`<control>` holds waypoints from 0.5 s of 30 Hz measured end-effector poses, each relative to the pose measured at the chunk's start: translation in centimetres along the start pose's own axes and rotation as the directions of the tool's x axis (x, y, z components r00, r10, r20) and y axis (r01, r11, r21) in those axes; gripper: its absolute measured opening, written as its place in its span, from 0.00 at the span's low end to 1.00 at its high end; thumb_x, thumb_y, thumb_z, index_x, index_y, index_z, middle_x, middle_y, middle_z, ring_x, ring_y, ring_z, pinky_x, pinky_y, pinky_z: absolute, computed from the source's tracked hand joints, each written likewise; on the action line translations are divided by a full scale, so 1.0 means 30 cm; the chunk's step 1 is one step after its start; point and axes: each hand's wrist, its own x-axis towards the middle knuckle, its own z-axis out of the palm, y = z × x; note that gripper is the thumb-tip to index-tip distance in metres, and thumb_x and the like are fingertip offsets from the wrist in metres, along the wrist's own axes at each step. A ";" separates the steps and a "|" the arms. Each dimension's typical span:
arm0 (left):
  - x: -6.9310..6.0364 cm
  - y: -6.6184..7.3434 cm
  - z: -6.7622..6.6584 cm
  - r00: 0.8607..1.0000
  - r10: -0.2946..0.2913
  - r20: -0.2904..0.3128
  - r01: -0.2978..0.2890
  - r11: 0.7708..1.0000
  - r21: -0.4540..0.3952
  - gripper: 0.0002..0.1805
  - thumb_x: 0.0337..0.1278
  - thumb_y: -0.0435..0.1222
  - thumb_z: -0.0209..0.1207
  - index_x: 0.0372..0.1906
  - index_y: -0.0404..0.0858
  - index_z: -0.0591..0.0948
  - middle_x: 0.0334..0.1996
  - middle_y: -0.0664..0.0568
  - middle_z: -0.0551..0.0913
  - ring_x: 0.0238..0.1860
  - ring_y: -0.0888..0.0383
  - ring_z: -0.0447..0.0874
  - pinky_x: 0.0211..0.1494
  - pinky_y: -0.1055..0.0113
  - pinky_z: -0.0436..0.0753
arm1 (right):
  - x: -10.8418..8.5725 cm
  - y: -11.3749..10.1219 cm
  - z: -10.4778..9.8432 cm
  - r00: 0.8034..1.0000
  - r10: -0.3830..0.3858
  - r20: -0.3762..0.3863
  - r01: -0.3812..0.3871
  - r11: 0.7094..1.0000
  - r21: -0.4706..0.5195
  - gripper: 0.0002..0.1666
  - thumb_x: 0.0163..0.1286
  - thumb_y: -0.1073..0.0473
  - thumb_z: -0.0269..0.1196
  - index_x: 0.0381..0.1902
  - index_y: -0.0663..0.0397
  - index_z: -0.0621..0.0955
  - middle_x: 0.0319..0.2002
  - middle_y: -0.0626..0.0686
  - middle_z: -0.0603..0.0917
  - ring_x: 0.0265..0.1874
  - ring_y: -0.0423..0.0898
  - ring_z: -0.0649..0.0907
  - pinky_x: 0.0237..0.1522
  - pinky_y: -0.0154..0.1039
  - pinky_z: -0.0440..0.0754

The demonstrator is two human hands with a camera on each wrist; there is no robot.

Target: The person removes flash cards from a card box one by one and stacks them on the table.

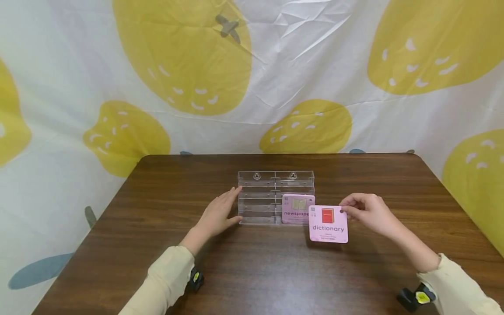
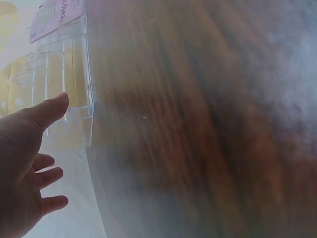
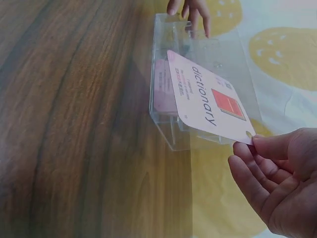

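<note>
A pink card [image 1: 328,236] printed "dictionary" with a red book hangs in front of the rack's right end. My right hand [image 1: 368,213] pinches its upper right corner, by the punched hole, between thumb and fingers. The clear plastic rack [image 1: 257,201] has tiered slots in two columns. Another pink card [image 1: 298,209], reading "newspaper", stands in the front of its right column, partly hidden by the dictionary card. At the rack's left side my left hand [image 1: 218,213] rests with fingers extended, thumb low and fingertips higher up. The left wrist view shows that thumb [image 2: 57,106] beside the rack's end.
The rack stands on a brown wooden table [image 1: 260,271] with rounded far corners. Behind it hangs a white cloth [image 1: 204,135] with yellow lemon prints. Each wrist bears a dark camera [image 1: 417,297] just below the sleeve.
</note>
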 end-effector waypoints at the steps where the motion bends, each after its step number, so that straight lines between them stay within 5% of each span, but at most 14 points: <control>1: 0.000 0.000 0.001 1.000 -0.002 0.001 0.002 1.000 -0.002 0.46 0.50 0.46 0.63 0.70 0.42 0.51 0.66 0.39 0.60 0.64 0.46 0.61 0.64 0.47 0.61 | -0.004 0.006 -0.003 1.000 0.011 0.015 -0.011 1.000 0.015 0.04 0.59 0.72 0.60 0.33 0.70 0.80 0.25 0.56 0.81 0.20 0.42 0.80 0.22 0.37 0.82; 15: -0.001 0.000 0.000 1.000 0.010 0.001 -0.010 1.000 -0.021 0.46 0.50 0.45 0.63 0.70 0.42 0.51 0.65 0.39 0.60 0.64 0.47 0.61 0.65 0.50 0.61 | -0.057 0.070 0.007 0.972 0.118 0.202 -0.150 0.977 0.151 0.07 0.61 0.70 0.58 0.34 0.73 0.78 0.27 0.57 0.79 0.23 0.39 0.79 0.24 0.37 0.82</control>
